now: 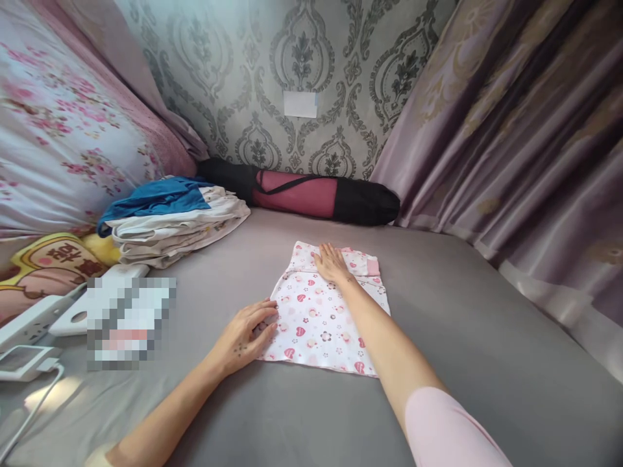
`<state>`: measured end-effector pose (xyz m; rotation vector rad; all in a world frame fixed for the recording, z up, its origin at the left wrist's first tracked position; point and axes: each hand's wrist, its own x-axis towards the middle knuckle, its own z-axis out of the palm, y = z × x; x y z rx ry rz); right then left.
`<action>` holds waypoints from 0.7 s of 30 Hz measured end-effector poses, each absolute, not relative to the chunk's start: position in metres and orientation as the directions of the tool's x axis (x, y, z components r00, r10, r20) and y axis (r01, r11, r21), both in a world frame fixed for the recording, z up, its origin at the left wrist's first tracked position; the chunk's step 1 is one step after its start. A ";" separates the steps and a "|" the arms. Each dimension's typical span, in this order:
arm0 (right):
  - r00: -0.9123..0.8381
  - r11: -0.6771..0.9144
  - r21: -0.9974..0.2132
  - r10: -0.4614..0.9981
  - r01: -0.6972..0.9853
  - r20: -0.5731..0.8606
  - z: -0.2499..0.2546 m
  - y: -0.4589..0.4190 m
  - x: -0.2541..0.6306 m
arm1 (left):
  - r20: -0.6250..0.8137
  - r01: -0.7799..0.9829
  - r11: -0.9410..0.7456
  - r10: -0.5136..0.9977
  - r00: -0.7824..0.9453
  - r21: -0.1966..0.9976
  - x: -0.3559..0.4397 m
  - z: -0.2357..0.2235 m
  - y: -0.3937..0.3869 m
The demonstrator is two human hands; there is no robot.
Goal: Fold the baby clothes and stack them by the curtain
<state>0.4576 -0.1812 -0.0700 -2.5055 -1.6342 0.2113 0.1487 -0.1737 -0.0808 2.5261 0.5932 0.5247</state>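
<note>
A small white garment (318, 324) printed with pink hearts and flowers lies flat on the grey bed sheet (487, 363). Its top part is folded over, and a pink cuff shows at the upper right. My right hand (331, 264) presses flat on the folded top part with its fingers stretched out. At the garment's lower left edge rests my left hand (250, 329), fingers extended and touching the cloth. My right forearm hides part of the garment's right side.
At the left lies a pile of folded clothes (180, 220), blue on top. Nearby are a cartoon cushion (53, 266), a power strip (34, 321) and a white charger (26, 360) with a cable. A black and maroon roll bag (296, 192) lies along the patterned wall. Curtains (491, 130) hang at the right.
</note>
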 end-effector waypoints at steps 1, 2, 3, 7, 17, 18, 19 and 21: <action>0.415 -0.415 -0.199 0.909 0.888 -0.041 -0.073 -0.179 0.458 | 0.251 0.305 -0.790 0.491 0.834 0.532 0.149 -0.081 -0.174; 0.425 -0.425 -0.203 0.904 0.882 -0.047 -0.075 -0.177 0.459 | 0.252 0.302 -0.793 0.487 0.836 0.529 0.149 -0.081 -0.173; 0.424 -0.427 -0.209 0.904 0.880 -0.060 -0.076 -0.176 0.461 | 0.252 0.300 -0.795 0.484 0.838 0.527 0.148 -0.081 -0.173; 0.410 -0.433 -0.235 0.901 0.870 -0.142 -0.069 -0.173 0.465 | 0.258 0.292 -0.796 0.480 0.839 0.530 0.149 -0.080 -0.173; 0.349 -0.326 -0.250 0.936 0.912 0.051 -0.074 -0.133 0.399 | 0.299 0.270 -0.812 0.467 0.832 0.518 0.149 -0.079 -0.174; 0.369 -0.344 -0.260 0.928 0.902 0.053 -0.077 -0.130 0.396 | 0.299 0.269 -0.814 0.465 0.833 0.514 0.149 -0.079 -0.174; 0.382 -0.355 -0.272 0.922 0.895 0.054 -0.079 -0.128 0.395 | 0.300 0.270 -0.816 0.464 0.834 0.512 0.149 -0.080 -0.173; 0.371 -0.338 -0.312 0.927 0.888 0.052 -0.080 -0.128 0.397 | 0.300 0.267 -0.820 0.458 0.837 0.507 0.149 -0.080 -0.173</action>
